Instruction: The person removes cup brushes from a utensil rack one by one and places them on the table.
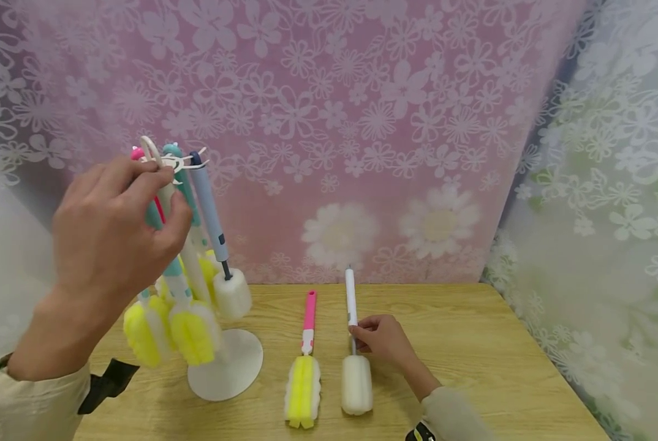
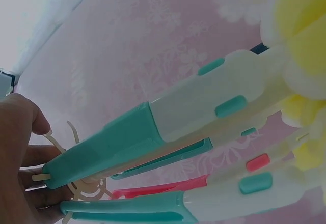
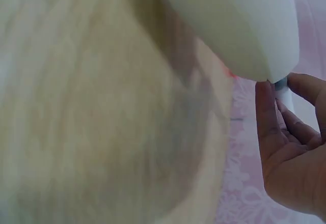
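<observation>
At the left, my left hand (image 1: pixel 114 214) holds the top of a white rotating stand (image 1: pixel 235 367), its fingers near the ring of hooks. Several sponge bottle brushes hang there, among them a light-blue-handled one (image 1: pixel 210 211) with a white sponge. In the left wrist view, teal-handled brushes (image 2: pixel 112 142) and a pink-handled one (image 2: pixel 168 187) hang by the fingers. My right hand (image 1: pixel 386 340) pinches a white bottle brush (image 1: pixel 357 384) at the lower handle; its sponge head (image 3: pixel 244 25) fills the top of the right wrist view.
A pink-handled bottle brush (image 1: pixel 303 392) with a yellow and white sponge lies on the wooden table (image 1: pixel 450 355), between the stand and the white brush. Flower-patterned pink cloth (image 1: pixel 362 122) hangs behind the table, and a pale flowered sheet (image 1: pixel 627 184) borders the right side.
</observation>
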Demonstrator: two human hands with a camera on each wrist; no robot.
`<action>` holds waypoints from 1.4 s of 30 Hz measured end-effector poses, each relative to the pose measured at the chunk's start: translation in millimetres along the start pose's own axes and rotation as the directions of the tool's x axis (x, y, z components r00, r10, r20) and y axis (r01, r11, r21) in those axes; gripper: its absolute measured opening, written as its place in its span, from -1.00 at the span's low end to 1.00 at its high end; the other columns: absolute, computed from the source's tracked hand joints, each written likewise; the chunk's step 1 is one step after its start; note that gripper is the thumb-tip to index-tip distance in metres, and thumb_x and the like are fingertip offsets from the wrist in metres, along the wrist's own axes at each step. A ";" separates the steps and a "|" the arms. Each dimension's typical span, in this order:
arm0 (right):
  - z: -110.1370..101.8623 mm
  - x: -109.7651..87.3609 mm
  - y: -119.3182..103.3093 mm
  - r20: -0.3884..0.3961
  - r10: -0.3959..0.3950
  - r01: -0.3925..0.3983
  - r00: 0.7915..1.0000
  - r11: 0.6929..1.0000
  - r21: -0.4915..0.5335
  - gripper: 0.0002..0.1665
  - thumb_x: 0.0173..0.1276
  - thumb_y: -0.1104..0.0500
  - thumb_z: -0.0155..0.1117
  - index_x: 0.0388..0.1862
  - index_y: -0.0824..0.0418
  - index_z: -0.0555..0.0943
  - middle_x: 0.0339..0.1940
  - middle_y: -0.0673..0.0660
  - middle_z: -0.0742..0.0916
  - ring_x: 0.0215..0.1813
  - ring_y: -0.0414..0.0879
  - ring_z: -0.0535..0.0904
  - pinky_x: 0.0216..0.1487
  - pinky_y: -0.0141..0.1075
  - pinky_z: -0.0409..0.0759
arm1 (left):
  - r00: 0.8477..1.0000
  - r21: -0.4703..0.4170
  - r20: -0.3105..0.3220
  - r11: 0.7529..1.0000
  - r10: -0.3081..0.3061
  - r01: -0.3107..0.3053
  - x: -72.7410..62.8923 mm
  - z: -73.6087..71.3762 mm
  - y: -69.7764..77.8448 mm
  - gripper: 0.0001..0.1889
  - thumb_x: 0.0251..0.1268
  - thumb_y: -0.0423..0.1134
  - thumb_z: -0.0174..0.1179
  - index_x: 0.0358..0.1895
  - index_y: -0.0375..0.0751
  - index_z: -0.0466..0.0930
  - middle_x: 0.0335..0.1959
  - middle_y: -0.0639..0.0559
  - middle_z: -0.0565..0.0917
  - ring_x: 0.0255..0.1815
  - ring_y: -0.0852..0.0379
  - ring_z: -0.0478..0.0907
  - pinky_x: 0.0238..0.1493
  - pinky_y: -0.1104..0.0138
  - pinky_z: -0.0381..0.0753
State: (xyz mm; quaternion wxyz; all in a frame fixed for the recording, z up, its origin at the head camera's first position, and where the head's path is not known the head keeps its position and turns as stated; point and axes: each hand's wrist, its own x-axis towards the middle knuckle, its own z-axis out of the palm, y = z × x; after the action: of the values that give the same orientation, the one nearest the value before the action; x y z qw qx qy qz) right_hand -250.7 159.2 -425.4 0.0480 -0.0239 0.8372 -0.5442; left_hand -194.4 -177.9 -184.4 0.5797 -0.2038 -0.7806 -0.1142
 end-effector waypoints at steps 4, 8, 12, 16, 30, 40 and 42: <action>8.1 0.4 4.3 0.053 0.024 -0.024 0.998 1.000 0.005 -0.70 0.32 0.17 0.29 -0.18 0.44 0.64 -0.46 0.13 0.71 -0.41 -0.08 0.65 -0.34 -0.22 0.67 | 1.000 0.002 0.017 1.000 0.004 -0.004 1.6 1.1 2.7 -0.56 0.20 -0.13 -0.09 -0.18 -0.40 0.69 -0.23 -0.22 0.64 -0.28 -0.27 0.49 -0.22 -0.04 0.46; 13.9 1.4 6.7 0.072 0.040 -0.039 0.997 0.999 -0.025 -0.72 0.31 0.17 0.29 -0.22 0.42 0.66 -0.49 0.11 0.70 -0.43 -0.10 0.64 -0.36 -0.24 0.66 | 1.000 -0.004 0.027 1.000 0.003 -0.003 3.9 3.0 5.0 -0.61 0.18 -0.18 -0.05 -0.18 -0.38 0.69 -0.23 -0.20 0.65 -0.30 -0.25 0.49 -0.22 -0.03 0.47; 19.8 2.3 8.5 0.082 0.062 -0.059 0.995 0.997 -0.041 -0.72 0.30 0.16 0.30 -0.24 0.41 0.67 -0.51 0.11 0.70 -0.46 -0.13 0.64 -0.38 -0.26 0.66 | 1.000 -0.005 0.029 1.000 -0.002 0.002 5.9 4.1 6.1 -0.63 0.17 -0.19 -0.04 -0.20 -0.36 0.69 -0.24 -0.19 0.65 -0.34 -0.24 0.49 -0.26 -0.02 0.47; 25.2 3.7 9.1 0.083 0.073 -0.070 0.994 0.997 -0.033 -0.72 0.30 0.16 0.30 -0.25 0.42 0.66 -0.51 0.11 0.71 -0.46 -0.14 0.64 -0.39 -0.27 0.65 | 0.999 0.012 0.034 1.000 -0.013 0.012 7.3 3.2 6.0 -0.62 0.18 -0.17 -0.04 -0.20 -0.37 0.69 -0.26 -0.19 0.64 -0.37 -0.24 0.47 -0.30 -0.02 0.47; 32.9 2.9 8.3 0.089 0.120 -0.121 0.989 0.993 0.007 -0.66 0.31 0.14 0.30 -0.22 0.46 0.64 -0.48 0.12 0.72 -0.45 -0.14 0.65 -0.38 -0.28 0.66 | 0.999 0.045 0.041 0.999 -0.027 0.025 8.2 -1.7 4.8 -0.65 0.20 -0.17 -0.02 -0.22 -0.35 0.69 -0.34 -0.19 0.62 -0.45 -0.21 0.44 -0.38 0.00 0.44; 21.8 4.7 1.7 0.069 0.029 -0.027 0.997 0.999 -0.032 -0.60 0.43 0.07 0.14 -0.25 0.44 0.64 -0.45 0.18 0.69 -0.38 -0.01 0.66 -0.32 -0.20 0.66 | 0.997 0.084 0.054 0.995 -0.062 0.057 7.1 -4.0 4.6 -0.59 0.25 0.02 0.07 -0.34 -0.31 0.67 -0.42 -0.15 0.55 -0.52 -0.15 0.42 -0.45 0.03 0.42; 19.2 8.3 -4.8 0.055 -0.004 0.004 0.998 1.000 0.002 -0.63 0.44 0.11 0.12 -0.21 0.45 0.62 -0.42 0.21 0.69 -0.36 0.04 0.66 -0.29 -0.16 0.66 | 0.996 0.095 0.061 0.993 -0.072 0.066 5.8 -4.8 4.1 -0.59 0.26 0.03 0.10 -0.33 -0.30 0.67 -0.43 -0.15 0.54 -0.52 -0.15 0.43 -0.46 0.04 0.41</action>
State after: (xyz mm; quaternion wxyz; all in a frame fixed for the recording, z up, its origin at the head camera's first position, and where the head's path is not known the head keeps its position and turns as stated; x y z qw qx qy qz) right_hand -257.0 139.0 -429.2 0.0700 -0.0406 0.8352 -0.5440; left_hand -189.9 -175.2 -177.7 0.5590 -0.1534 -0.8097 -0.0912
